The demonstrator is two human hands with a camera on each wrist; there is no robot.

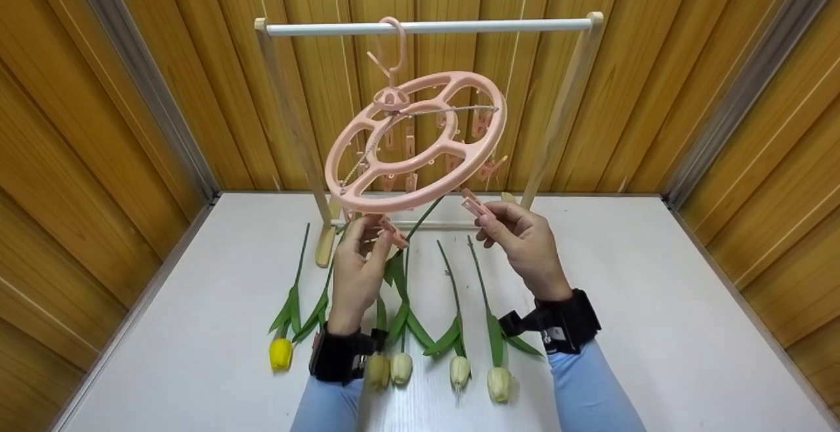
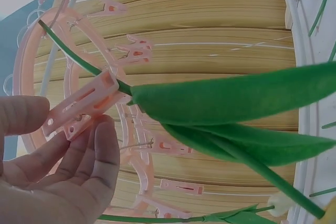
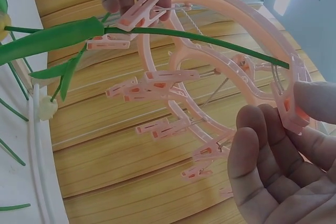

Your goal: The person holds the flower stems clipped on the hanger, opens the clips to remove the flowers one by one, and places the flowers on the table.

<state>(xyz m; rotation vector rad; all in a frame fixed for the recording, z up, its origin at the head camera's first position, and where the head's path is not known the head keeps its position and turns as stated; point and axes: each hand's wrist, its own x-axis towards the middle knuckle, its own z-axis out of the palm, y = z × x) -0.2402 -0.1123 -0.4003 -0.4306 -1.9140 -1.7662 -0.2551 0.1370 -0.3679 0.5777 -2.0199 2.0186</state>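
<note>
My left hand pinches a pink clothespin, whose jaw end meets a green tulip stem just above the leaves. With thumb and fingers, my right hand pinches a second pink clothespin; the stem's bare end reaches up to it. Whether that clothespin grips the stem I cannot tell. Both clothespins are at the near rim of a round pink clip hanger, which hangs tilted by its hook from a white rail.
More clothespins dangle below the hanger. A wooden-sided stand carries the rail. On the white table lie several tulips, among them a yellow one at left and a white one at right. Wood-look panels enclose the back and sides.
</note>
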